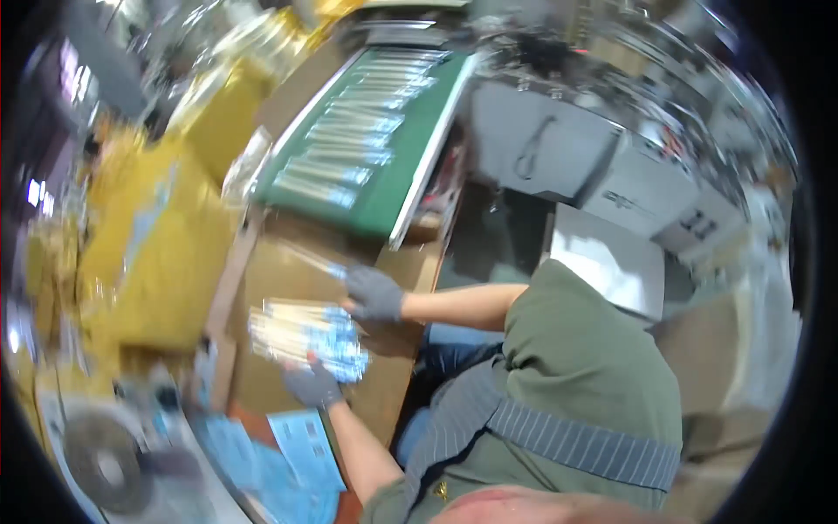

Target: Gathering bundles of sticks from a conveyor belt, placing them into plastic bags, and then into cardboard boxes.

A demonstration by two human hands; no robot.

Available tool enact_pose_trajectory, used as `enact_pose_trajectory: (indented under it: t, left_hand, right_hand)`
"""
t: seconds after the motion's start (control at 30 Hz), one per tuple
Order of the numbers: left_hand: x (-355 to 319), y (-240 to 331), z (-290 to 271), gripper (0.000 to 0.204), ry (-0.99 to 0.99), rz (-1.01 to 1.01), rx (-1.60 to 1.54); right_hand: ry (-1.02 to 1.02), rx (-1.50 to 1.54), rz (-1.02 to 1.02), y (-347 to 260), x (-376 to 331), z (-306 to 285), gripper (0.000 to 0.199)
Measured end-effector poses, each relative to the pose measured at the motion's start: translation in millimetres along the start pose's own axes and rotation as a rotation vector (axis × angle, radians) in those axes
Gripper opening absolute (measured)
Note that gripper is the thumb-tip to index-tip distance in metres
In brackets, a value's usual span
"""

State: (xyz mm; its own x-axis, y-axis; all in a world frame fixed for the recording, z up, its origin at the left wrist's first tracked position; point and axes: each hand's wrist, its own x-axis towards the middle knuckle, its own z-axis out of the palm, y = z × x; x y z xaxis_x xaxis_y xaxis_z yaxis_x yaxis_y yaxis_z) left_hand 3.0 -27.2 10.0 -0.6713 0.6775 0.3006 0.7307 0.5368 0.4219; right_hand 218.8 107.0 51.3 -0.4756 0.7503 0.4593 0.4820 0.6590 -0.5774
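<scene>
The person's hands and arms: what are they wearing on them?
Both the left hand and the right hand wear snug grey knit gloves that end at the wrist. Above the gloves the forearms are bare, with no sleeves showing on them. The picture is too blurred to show any markings or pattern on the gloves.

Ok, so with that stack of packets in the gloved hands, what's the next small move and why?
Probably square the stack of packets on the cardboard surface. The left hand grips it from below, the right hand steadies its top edge, and the blue ends look fanned and uneven, though the picture is blurred.
</scene>
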Motion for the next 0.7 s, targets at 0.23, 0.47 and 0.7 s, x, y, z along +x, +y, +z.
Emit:
enact_pose_trajectory:
  t: [0.23,0.47,0.7]
  left_hand:
    - [4,-26,12,0.071,0.006,0.108,0.028]
    - [3,-1,13,0.076,0.029,0.042,0.062]
    - [25,-45,55,0.069,0.27,0.421,0.238]
  right_hand:
    - [-0.038,-0.194,-0.022,26,-70,-26,0.05]
    - [-0.016,-0.185,0.015,37,-75,-22,0.051]
    - [-0.027,-0.245,0.031,38,-74,-23,0.048]
